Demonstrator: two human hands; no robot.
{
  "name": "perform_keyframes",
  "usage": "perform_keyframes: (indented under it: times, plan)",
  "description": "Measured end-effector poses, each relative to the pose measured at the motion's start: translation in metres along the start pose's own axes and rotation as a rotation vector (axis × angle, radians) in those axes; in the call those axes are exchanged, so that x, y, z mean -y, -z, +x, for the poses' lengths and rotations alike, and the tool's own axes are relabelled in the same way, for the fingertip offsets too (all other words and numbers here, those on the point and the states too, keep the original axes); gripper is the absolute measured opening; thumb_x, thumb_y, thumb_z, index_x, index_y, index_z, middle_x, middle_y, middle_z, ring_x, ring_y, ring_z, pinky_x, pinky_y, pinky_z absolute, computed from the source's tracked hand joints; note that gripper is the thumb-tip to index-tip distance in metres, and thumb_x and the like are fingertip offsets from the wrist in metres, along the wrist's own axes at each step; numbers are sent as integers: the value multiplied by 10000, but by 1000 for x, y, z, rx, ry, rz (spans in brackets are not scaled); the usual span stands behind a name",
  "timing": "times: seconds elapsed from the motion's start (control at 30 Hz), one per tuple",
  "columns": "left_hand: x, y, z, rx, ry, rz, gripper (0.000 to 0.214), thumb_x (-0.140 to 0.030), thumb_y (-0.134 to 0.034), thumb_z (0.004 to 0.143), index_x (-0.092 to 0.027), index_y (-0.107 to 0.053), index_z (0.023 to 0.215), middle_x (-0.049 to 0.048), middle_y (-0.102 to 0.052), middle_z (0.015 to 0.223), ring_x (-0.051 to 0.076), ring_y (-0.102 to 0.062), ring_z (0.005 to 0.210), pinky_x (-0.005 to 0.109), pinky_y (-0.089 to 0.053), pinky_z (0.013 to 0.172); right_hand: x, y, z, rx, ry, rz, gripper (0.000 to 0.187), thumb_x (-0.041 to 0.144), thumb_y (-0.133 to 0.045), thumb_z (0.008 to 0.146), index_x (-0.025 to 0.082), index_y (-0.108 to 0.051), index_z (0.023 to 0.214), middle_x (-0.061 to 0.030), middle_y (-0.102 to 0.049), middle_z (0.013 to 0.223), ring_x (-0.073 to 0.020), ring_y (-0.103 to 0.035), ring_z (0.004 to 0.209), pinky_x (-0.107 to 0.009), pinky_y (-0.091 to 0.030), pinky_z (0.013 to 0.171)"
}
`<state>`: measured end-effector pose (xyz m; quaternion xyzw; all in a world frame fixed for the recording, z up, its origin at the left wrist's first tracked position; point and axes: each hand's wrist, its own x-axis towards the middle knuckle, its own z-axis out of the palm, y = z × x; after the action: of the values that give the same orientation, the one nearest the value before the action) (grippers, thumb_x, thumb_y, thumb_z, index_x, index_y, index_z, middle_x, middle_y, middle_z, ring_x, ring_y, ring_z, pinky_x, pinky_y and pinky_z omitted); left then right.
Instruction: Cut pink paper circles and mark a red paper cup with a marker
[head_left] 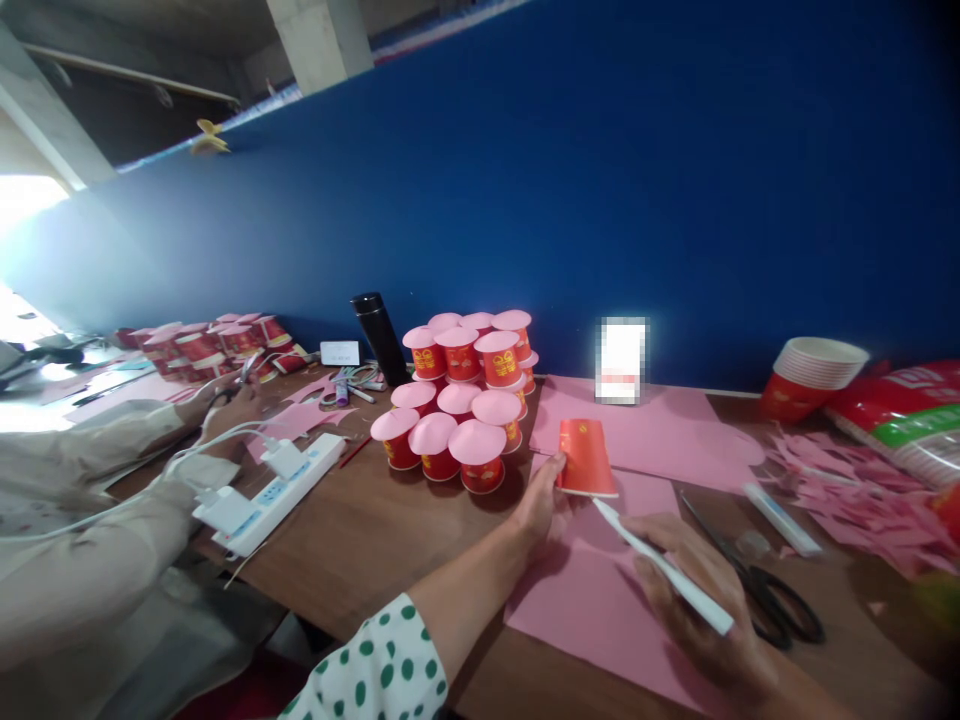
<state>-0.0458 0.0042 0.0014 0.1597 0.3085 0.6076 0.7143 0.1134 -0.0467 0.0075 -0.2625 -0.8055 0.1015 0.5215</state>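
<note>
Clearly, the left hand [538, 505] grasps a red paper cup [585, 458], which is upturned over a pink paper sheet [592, 625]; its thumb presses the cup's left side, while the other fingers are mostly hidden. That forearm reaches forward and inward from a green-dotted sleeve [382, 660], cut off by the bottom edge. The right hand [694, 585] clasps a white pen-shaped tool [664, 562] slantwise, back of the hand up, fingers curled beneath; whether it is a pen or a cutter is hard to tell. Its pointed tip is right by the cup's rim, but contact with the sheet cannot be made out. The right hand partly covers the black-handled scissors [784, 605], and its wrist runs toward the bottom edge. A pixelated patch [622, 360] conceals something behind the cup. At the right edge, a bag of paper cups [911, 405] is cut off.
</note>
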Motion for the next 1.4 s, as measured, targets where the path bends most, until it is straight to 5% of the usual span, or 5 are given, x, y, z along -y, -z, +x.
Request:
perform_keyframes:
  times: [1.4]
  plan:
    - [1, 2, 2, 31, -9, -32, 138, -293, -638, 818, -158, -612, 825, 48, -682, 840, 163, -649, 750, 330, -494, 865, 4, 1, 5, -8, -9, -17, 267, 116, -527, 853, 196, -585, 1101, -58, -677, 876, -191, -650, 777, -310, -536, 689]
